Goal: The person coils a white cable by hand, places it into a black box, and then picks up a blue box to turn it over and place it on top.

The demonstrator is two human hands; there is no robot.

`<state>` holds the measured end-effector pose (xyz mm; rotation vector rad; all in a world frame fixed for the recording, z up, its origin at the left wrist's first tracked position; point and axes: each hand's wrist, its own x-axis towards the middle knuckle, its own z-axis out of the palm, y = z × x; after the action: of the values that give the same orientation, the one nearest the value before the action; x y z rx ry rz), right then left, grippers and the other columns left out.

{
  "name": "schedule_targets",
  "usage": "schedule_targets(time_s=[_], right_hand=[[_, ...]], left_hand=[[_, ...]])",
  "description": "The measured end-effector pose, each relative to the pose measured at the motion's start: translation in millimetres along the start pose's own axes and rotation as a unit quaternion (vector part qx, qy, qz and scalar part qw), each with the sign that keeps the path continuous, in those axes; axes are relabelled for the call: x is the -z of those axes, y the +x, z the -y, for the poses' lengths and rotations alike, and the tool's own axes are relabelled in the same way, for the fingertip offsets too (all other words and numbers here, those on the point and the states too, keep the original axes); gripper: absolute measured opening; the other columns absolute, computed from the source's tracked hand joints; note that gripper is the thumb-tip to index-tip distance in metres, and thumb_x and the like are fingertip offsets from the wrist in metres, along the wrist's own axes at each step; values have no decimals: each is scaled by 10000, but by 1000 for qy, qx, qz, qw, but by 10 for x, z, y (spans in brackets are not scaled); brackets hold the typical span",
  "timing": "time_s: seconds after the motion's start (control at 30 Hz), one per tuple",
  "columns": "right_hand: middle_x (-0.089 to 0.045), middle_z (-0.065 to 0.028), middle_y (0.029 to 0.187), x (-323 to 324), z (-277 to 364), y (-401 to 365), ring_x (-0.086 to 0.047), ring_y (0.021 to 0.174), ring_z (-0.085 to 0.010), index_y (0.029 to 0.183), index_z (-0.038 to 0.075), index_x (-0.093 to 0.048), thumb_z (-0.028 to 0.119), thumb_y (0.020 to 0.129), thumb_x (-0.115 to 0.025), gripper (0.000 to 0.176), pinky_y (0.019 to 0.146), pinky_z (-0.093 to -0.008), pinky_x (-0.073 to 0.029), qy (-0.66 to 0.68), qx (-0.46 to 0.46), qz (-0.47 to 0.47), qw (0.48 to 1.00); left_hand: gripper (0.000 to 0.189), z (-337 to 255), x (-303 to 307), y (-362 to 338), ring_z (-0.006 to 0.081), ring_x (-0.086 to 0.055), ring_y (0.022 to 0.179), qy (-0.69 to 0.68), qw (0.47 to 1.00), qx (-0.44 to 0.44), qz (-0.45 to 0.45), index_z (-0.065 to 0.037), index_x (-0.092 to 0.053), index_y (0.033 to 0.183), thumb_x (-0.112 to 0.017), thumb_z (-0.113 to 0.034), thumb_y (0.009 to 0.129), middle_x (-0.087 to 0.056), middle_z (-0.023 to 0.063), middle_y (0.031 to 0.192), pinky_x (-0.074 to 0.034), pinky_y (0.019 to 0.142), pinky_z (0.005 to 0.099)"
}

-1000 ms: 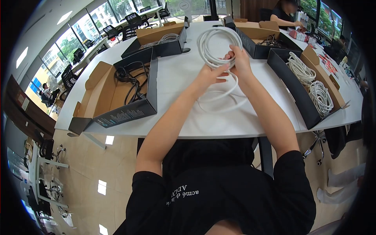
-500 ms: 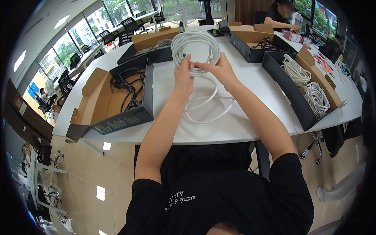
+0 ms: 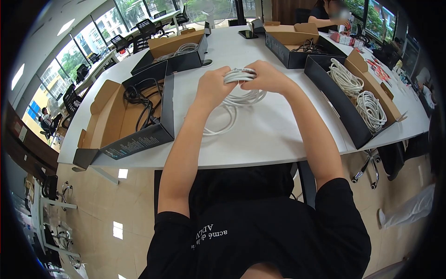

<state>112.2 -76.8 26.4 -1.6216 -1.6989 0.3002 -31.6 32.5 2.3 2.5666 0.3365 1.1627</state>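
Both hands grip a coiled white cable point(image 3: 246, 98) over the middle of the white table point(image 3: 260, 144). My left hand point(image 3: 213, 86) is closed round the left side of the coil's upper part. On the other side, my right hand point(image 3: 267, 78) has its fingers wrapped over the same bundle of loops. The coil's lower loops hang between and below the hands, close to the tabletop. A loose length of the cable curves over the table by my left forearm. Some fingertips are hidden behind the loops.
At the left, an open box point(image 3: 134, 116) holds black cables point(image 3: 147, 104); behind it, another box point(image 3: 172, 58) holds pale cable. A box point(image 3: 302, 49) with dark cables stands back right, and a nearer one point(image 3: 346, 100) holds two white coils. A phone point(image 3: 248, 34) lies far back; a person sits beyond.
The coil has been lowered and tipped from facing me as an open ring to lying flatter. My hands now grip its upper part from both sides. The view has shifted slightly.
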Motion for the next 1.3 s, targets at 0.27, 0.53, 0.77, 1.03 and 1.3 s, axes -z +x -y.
schedule_targets(time_s=[0.27,0.53,0.77,1.03,1.3], right_hand=[[-577,-135,624,-160,-106,65,-531,573,-168,785,6,-603,219,701,-616,229,552,-316,-433,52,119,-152,980],[-544,3,701,-88,197,7,-501,574,-67,913,39,-565,128,785,-552,156,510,-216,-422,445,96,-244,856],[-560,-8,715,-471,137,136,-521,650,-73,904,46,-546,125,770,-593,162,615,-224,-419,528,51,-191,826],[-599,-29,737,-216,226,-49,-539,722,-102,780,26,-591,131,639,-715,215,678,-263,-428,428,58,-161,888],[-614,-151,731,-97,307,-214,-595,684,-309,772,-13,-577,238,600,-710,332,631,-333,-472,-143,-41,-291,945]], left_hand=[[230,70,-90,69,167,-546,745,-88,985,9,-145,-21,-557,851,-682,-71,665,-566,78,819,-421,647,277],[349,-188,-233,49,187,-542,989,-671,688,271,55,-38,-480,1086,-481,-313,871,-515,123,1100,-434,873,328],[171,133,-147,81,118,-531,745,-690,669,233,-152,-82,-465,843,-477,-248,877,-545,41,777,-442,780,285],[122,-33,74,60,57,-402,473,-198,966,31,-164,2,-497,801,-490,-112,845,-437,15,567,-346,458,208],[116,22,58,50,146,-357,533,-49,990,28,-128,29,-427,750,-508,-51,772,-408,112,586,-351,535,276]])
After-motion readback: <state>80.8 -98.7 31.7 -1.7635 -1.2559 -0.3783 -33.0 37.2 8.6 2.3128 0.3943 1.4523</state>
